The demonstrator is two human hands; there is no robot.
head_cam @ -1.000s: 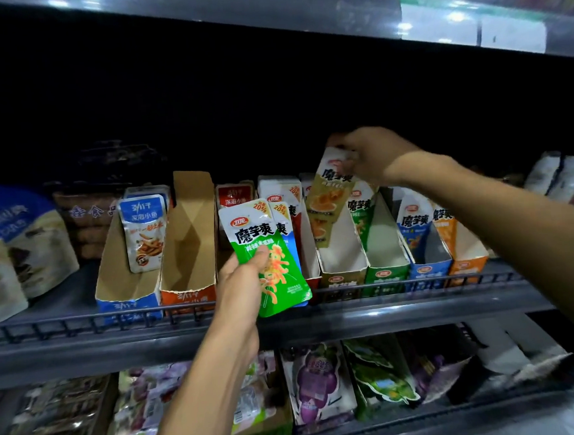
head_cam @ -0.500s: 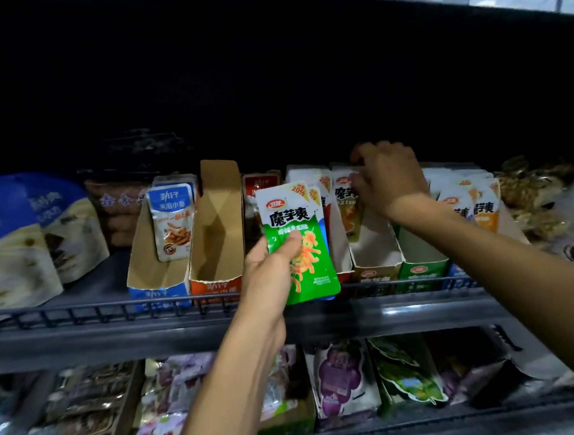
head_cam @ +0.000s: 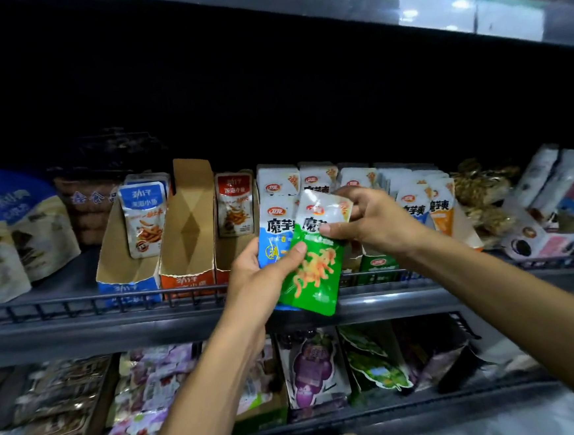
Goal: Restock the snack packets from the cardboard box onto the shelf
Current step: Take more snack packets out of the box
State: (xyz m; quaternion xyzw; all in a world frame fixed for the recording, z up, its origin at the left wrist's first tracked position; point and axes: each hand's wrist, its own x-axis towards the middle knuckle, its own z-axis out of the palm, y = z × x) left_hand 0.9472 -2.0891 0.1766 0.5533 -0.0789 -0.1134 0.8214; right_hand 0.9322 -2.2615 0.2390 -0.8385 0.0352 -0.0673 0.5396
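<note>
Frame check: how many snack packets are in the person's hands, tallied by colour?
green packet: 1, held by the left hand, top edge pinched by the right hand
blue packet: 1, behind the green one in the left hand
Total: 2 visible

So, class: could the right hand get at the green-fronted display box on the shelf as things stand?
Probably not straight away: the right hand pinches the green packet, and that packet and the arm cover most of the green-fronted box.

Blue packet partly behind green packet
</note>
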